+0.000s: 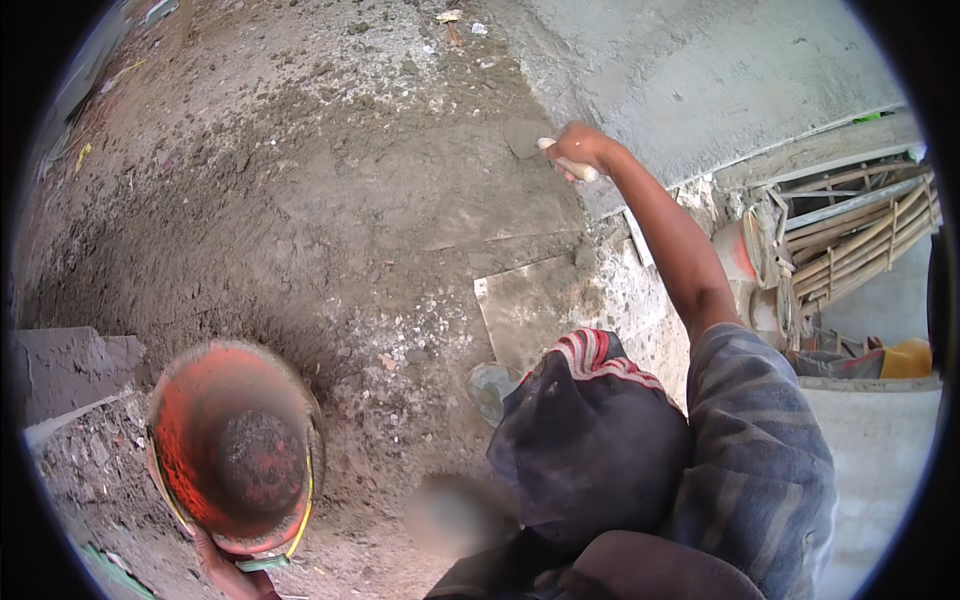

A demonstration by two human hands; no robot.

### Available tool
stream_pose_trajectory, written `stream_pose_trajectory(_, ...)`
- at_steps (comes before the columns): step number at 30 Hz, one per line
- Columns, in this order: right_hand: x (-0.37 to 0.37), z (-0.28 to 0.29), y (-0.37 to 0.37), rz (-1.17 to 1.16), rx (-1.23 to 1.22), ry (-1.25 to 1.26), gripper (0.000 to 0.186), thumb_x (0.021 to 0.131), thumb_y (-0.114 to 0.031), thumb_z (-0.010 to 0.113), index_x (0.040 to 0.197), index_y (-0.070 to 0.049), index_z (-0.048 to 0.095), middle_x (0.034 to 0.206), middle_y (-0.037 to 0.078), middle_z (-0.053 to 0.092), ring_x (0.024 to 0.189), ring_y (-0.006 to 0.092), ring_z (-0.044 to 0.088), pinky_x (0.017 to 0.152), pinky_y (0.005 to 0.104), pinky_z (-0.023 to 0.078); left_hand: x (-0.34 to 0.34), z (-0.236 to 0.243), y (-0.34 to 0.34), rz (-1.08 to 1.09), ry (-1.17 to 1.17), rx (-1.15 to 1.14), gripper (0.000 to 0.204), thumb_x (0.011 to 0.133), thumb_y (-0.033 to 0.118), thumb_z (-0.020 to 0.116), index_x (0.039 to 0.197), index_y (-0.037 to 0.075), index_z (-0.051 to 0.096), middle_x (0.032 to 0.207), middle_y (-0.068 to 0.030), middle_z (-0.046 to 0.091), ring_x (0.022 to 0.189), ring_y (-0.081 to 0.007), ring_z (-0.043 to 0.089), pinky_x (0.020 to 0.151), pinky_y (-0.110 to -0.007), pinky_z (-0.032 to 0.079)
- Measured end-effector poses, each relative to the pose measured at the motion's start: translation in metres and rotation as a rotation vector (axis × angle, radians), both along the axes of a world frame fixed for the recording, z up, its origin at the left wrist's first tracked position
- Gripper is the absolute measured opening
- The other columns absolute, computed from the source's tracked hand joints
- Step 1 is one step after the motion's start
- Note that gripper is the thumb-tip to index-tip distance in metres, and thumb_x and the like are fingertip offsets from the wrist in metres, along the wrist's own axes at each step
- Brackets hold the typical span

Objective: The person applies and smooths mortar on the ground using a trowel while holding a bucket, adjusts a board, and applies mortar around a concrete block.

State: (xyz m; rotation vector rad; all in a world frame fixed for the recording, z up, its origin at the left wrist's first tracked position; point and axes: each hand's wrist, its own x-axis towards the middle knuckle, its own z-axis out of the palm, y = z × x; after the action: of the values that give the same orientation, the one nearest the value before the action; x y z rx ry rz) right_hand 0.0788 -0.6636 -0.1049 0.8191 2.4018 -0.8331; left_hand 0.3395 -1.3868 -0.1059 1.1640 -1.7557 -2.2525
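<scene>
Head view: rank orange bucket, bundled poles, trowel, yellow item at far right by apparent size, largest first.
1. Orange bucket
2. Bundled poles
Unranked below these: trowel and yellow item; they look close, and the right hand covers part of the trowel.

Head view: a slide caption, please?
Right hand grips a trowel; left hand at the edge of a red bucket.

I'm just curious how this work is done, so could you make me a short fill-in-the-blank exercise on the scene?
1. The right hand grips the trowel by its pale ____.
2. The left hand is at the edge of the bucket, on the person's ____ side.
3. The bucket's thin carrying loop is coloured ____.
4. The sleeve on the right arm is patterned with ____.

Missing words: handle; left; yellow; stripes.
</scene>
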Motion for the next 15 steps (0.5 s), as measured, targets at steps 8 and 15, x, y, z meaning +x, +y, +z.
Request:
stream_pose_trajectory(8, 0.031, -0.008, -0.026, -0.003, -0.099, 0.538, 0.04, 0.094, -0.018, 0.062, 0.125, 0.006, 0.056, 0.078, 0.006, 0.059, 0.058, 0.0155, 0.057, 0.05, 0.029, 0.048, 0.001, -0.002, -0.001, 0.066, -0.036, -0.005, 0.062, 0.101, 0.042, 0.055, 0.143, -0.003, 0.046, 0.144, -0.0147, 0.051, 0.13, -0.0268, 0.05, 0.11, -0.04, 0.039)
stream_pose_trajectory(15, 0.193, -0.041, -0.046, -0.562, -0.436, 0.024, 0.033, 0.1, -0.025, 0.057, 0.122, 0.001, 0.057, 0.068, 0.01, 0.058, 0.044, 0.0197, 0.056, 0.038, 0.0346, 0.045, -0.011, 0.029, 0.03, 0.054, -0.221, -0.351, 0.058, 0.097, 0.038, 0.059, 0.133, -0.008, 0.054, 0.127, -0.0211, 0.059, 0.113, -0.0312, 0.06, 0.094, -0.042, 0.052)
